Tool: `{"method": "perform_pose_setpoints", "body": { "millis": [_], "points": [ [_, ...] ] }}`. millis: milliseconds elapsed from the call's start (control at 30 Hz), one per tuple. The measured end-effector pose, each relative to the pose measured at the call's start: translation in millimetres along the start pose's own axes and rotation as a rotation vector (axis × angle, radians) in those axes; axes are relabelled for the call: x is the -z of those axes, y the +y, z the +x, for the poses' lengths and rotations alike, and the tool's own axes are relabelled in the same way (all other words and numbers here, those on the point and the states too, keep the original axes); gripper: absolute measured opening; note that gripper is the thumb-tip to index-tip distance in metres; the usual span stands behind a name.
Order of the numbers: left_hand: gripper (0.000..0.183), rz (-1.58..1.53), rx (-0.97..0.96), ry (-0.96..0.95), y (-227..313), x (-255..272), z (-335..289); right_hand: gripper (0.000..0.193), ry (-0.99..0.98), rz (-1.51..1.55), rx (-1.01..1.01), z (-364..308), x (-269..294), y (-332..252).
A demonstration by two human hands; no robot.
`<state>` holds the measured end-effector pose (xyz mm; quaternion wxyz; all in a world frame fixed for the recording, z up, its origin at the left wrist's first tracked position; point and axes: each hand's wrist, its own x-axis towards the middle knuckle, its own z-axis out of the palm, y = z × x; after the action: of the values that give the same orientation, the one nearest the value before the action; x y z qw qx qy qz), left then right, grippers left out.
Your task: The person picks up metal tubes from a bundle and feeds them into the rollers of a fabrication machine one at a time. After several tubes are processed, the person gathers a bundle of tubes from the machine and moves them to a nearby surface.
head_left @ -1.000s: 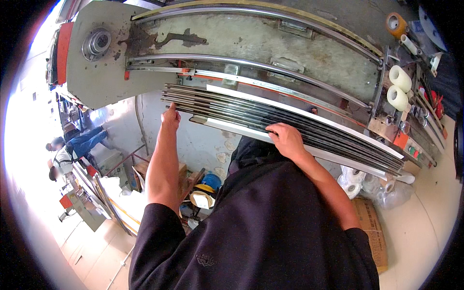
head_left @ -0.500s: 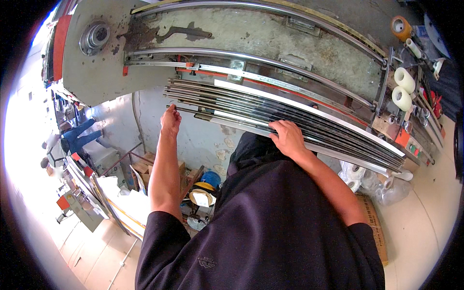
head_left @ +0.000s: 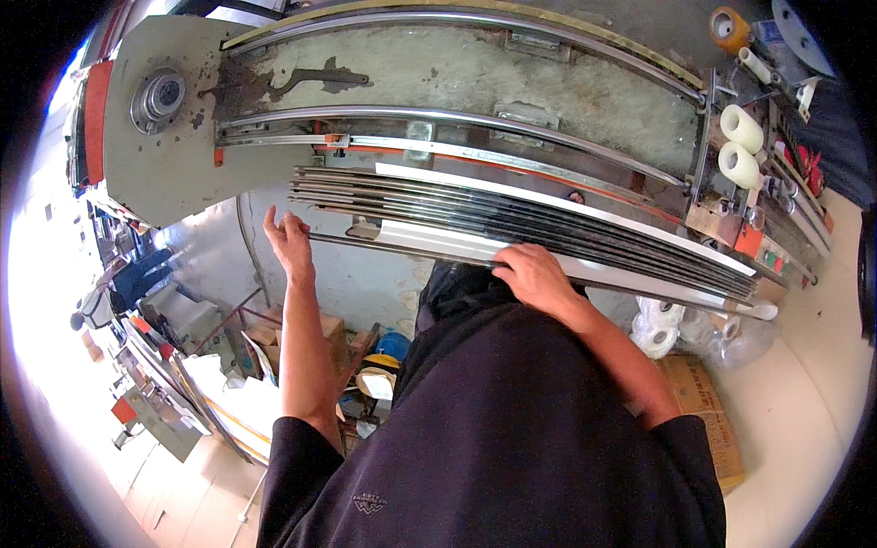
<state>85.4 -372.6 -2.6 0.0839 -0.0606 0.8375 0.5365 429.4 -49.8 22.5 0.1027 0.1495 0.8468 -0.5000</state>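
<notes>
A long thin metal rod lies along the near edge of a rack of parallel dark metal rods, apart from the others at its left part. My left hand is at the rod's left end, some fingers bent against it and one stretched out away from it. Farther right, my right hand curls over the same rod, fingers bent round it, thumb hidden. Under the rods shows a long white strip; another white strip borders the rods on the far side.
Beyond the rods stretches a machine bed with steel rails and a flat hook-shaped wrench. White rolls stand at the right. Plastic-wrapped rolls and a cardboard box sit below right. Wooden pieces and a blue tub lie below left.
The near rod has come toward me, away from the other rods. My left hand has shifted left and down with its end, one finger now stretched out. The view has shifted slightly.
</notes>
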Motion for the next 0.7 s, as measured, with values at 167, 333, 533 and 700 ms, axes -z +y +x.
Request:
{"method": "perform_pose_setpoints", "body": {
  "millis": [167,333,533,700],
  "points": [
    [0.032,0.572,-0.532,-0.181,70,-72,-59,0.024,0.107,-0.099,-0.036,-67,92,-10],
    [0.034,0.687,-0.878,-0.465,114,-139,-125,0.024,0.407,-0.406,0.091,-131,184,16],
    [0.038,0.517,-0.903,-0.454,190,-240,-208,0.035,0.640,-0.615,0.182,-174,298,79],
    [0.035,0.557,-0.981,-0.290,222,-304,-225,0.025,0.737,-0.644,0.222,-179,383,129]
  ]
}}
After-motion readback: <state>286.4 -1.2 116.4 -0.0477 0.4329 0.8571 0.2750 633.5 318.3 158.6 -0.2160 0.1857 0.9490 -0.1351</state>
